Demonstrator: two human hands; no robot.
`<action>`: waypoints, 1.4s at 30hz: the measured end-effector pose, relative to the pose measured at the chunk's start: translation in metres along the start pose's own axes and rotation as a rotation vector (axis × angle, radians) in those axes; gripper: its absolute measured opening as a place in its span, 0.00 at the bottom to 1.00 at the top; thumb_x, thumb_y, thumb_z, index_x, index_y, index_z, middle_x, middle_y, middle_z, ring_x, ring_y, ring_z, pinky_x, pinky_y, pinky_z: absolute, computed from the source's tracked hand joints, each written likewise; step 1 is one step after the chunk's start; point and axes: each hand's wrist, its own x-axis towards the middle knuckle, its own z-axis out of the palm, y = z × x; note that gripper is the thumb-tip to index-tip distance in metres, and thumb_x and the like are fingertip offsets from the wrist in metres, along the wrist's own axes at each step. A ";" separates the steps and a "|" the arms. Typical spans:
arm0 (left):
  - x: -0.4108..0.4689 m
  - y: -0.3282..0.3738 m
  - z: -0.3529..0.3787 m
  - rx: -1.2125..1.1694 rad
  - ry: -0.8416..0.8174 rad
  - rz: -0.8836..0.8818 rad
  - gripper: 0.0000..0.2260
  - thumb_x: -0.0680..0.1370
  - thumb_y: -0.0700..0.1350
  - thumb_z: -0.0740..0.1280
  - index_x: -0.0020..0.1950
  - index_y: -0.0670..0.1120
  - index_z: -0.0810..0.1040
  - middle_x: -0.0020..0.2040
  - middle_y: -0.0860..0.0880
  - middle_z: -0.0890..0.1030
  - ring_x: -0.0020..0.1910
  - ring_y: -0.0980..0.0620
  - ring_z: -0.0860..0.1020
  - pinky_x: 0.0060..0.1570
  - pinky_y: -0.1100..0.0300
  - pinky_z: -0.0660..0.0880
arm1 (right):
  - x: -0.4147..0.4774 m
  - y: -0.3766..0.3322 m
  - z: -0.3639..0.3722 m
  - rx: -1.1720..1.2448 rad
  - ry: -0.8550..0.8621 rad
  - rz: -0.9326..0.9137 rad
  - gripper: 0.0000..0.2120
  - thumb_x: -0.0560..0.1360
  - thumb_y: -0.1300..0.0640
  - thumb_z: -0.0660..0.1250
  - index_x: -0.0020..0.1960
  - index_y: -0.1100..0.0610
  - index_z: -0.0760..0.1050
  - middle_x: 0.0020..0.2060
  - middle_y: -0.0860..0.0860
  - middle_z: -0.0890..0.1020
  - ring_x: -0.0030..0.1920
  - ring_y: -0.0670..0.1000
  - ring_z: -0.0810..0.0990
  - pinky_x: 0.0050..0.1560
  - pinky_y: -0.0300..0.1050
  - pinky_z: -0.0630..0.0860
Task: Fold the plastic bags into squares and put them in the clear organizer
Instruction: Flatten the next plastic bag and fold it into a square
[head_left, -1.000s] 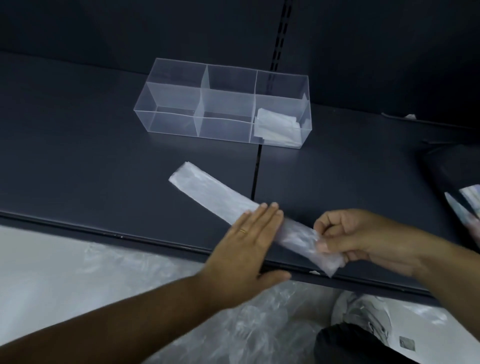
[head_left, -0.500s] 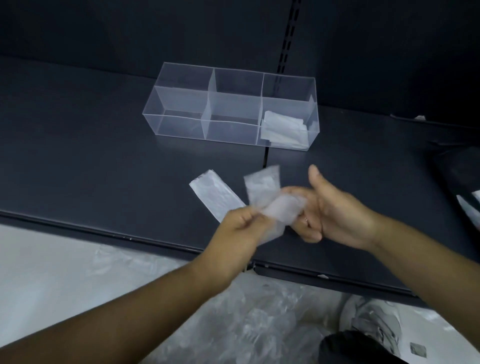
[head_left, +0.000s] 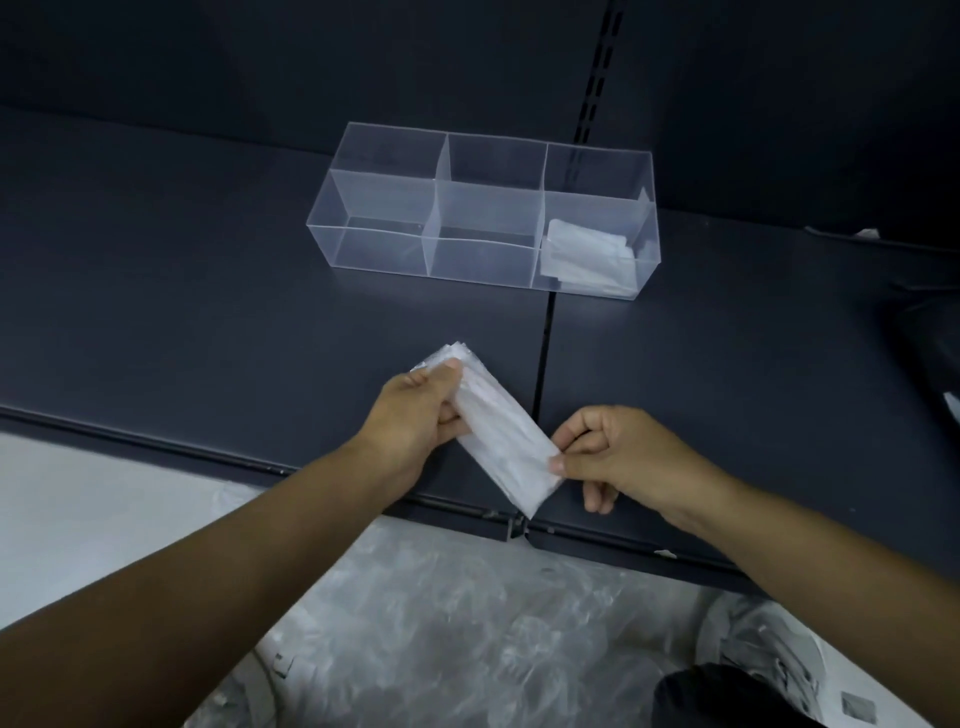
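Nearest, below the shelf lip, a heap of loose plastic bags (head_left: 441, 639) lies crumpled and glossy, full of soft creases. Above it runs the front edge of the dark, matte shelf (head_left: 182, 312), a straight metal rim with a narrow seam (head_left: 543, 364) splitting the surface into two panels. Just over that rim both hands hold the folded bag (head_left: 498, 436), a flat, milky, translucent strip set on a slant. The left hand (head_left: 415, 415) has its fingers (head_left: 447, 371) curled round the far end, and the right hand (head_left: 608, 452) pinches the near end between thumb and forefinger. Beyond them is a bare stretch of shelf. Then comes the clear organizer (head_left: 384, 208), a rigid, sharp-cornered acrylic box with three compartments. Folded bags (head_left: 587, 254) lie stacked in the right compartment. Behind it rises a dark back panel with a slotted upright (head_left: 597, 78).
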 end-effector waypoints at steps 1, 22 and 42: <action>0.002 0.004 -0.002 0.003 0.053 0.020 0.12 0.82 0.44 0.61 0.55 0.37 0.79 0.51 0.40 0.83 0.48 0.48 0.84 0.49 0.58 0.80 | 0.000 -0.001 0.000 -0.005 0.002 0.010 0.06 0.72 0.66 0.72 0.45 0.60 0.76 0.33 0.52 0.84 0.22 0.47 0.76 0.22 0.39 0.72; -0.042 -0.046 -0.006 1.235 -0.151 1.008 0.17 0.75 0.42 0.71 0.64 0.43 0.78 0.56 0.47 0.82 0.53 0.50 0.81 0.53 0.58 0.78 | -0.015 -0.043 -0.010 0.210 -0.033 0.193 0.09 0.76 0.57 0.67 0.54 0.61 0.77 0.42 0.55 0.86 0.26 0.48 0.79 0.24 0.36 0.72; -0.005 0.003 -0.023 0.474 0.260 0.475 0.10 0.81 0.42 0.62 0.62 0.44 0.75 0.52 0.46 0.80 0.43 0.55 0.82 0.42 0.70 0.76 | 0.061 -0.050 0.023 -0.245 0.164 -0.177 0.06 0.70 0.61 0.74 0.40 0.55 0.77 0.28 0.49 0.82 0.21 0.44 0.74 0.21 0.33 0.65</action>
